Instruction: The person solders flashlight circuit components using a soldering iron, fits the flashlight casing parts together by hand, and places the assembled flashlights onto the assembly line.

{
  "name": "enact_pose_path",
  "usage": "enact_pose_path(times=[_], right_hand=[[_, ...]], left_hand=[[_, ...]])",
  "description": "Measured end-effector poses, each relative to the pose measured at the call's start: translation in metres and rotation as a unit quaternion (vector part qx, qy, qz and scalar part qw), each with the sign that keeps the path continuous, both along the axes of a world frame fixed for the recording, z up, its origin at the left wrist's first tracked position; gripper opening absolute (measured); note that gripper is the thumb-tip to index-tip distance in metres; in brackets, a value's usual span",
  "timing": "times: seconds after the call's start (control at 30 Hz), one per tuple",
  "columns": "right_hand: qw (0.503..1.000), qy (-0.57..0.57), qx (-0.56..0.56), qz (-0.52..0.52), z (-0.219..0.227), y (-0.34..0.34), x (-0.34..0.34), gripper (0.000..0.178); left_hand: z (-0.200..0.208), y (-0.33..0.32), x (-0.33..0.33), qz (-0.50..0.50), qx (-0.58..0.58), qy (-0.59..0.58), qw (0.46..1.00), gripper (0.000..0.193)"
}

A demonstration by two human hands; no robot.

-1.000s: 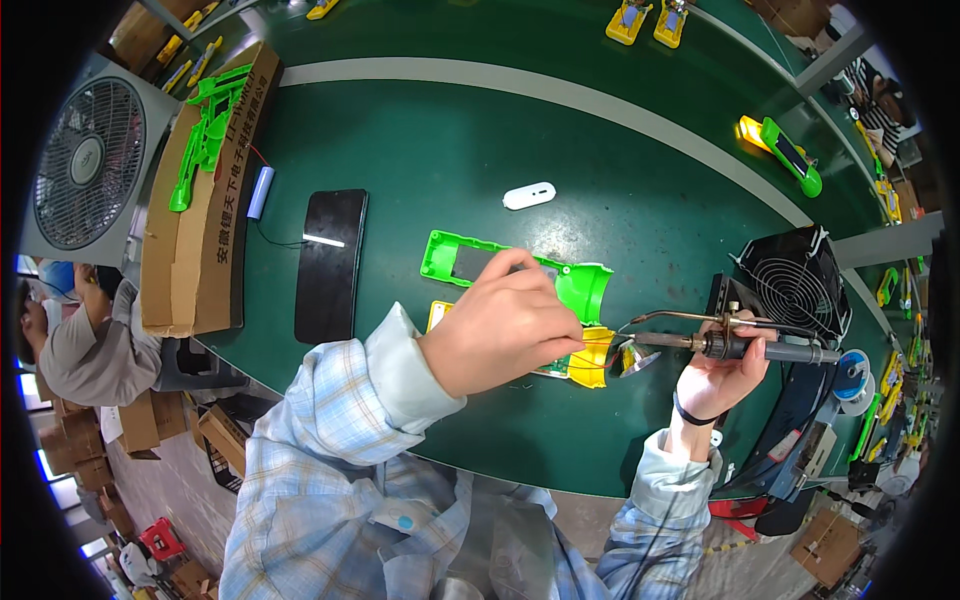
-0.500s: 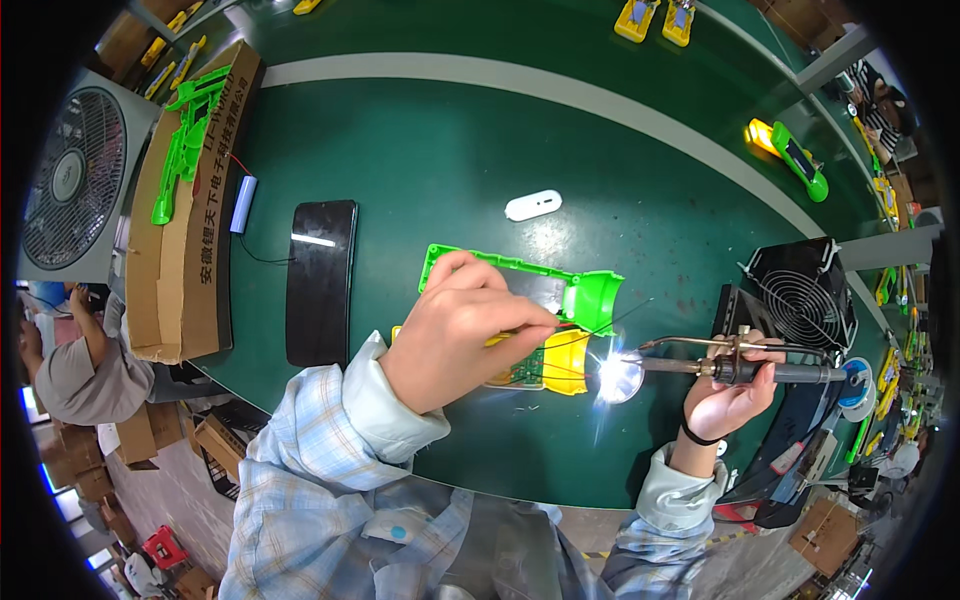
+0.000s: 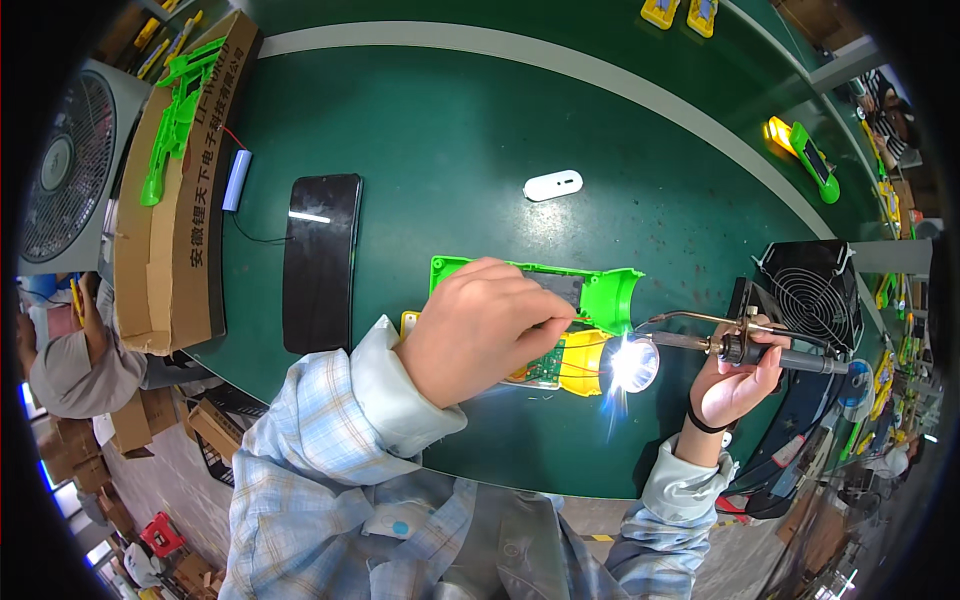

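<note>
My left hand (image 3: 490,322) is closed in a pinch on a thin red wire (image 3: 580,318) above an opened hand lamp. The lamp's yellow housing (image 3: 582,364) bears a green circuit board (image 3: 545,370), partly covered by my hand, with thin wires across it. At its right end the lamp head (image 3: 636,365) shines brightly. Just behind lies the green shell half (image 3: 612,298), touching or nearly touching the yellow one. My right hand (image 3: 735,385) grips a soldering iron (image 3: 735,349) with a thin metal feed tube above its shaft. The iron's tip points left, over the glowing lamp head; glare hides its exact spot.
A black phone (image 3: 322,265) and a blue battery cell (image 3: 237,180) with wires lie left, beside a cardboard box (image 3: 210,190) holding green shells. A white oval device (image 3: 553,186) lies beyond the lamp. A black fan unit (image 3: 808,295) stands right of the iron.
The view has shifted a little. Both hands still hold the wire and the iron. The dark wire end that stuck out past my left fingers no longer shows.
</note>
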State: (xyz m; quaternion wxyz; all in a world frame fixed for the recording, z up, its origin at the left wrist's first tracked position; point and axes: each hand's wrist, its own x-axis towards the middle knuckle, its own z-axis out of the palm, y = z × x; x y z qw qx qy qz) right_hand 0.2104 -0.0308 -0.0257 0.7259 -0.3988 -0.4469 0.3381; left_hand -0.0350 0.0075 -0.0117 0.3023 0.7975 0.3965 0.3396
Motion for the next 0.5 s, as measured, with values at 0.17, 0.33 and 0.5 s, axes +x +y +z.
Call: enact_pose_path(times=[0.17,0.33,0.5], right_hand=[[1.000,-0.002,-0.013,-0.024,0.003,0.002,-0.014,0.024],[0.999,-0.045,-0.010,-0.024,-0.001,0.005,-0.021,0.029],[0.999,-0.043,-0.028,-0.010,-0.001,0.006,-0.026,0.030]], left_hand=[[0.000,-0.007,-0.001,-0.010,-0.059,0.017,0.998,0.006],[0.007,-0.008,-0.002,-0.012,-0.082,0.058,0.995,0.005],[0.007,-0.011,-0.002,-0.005,-0.068,0.060,0.996,0.006]])
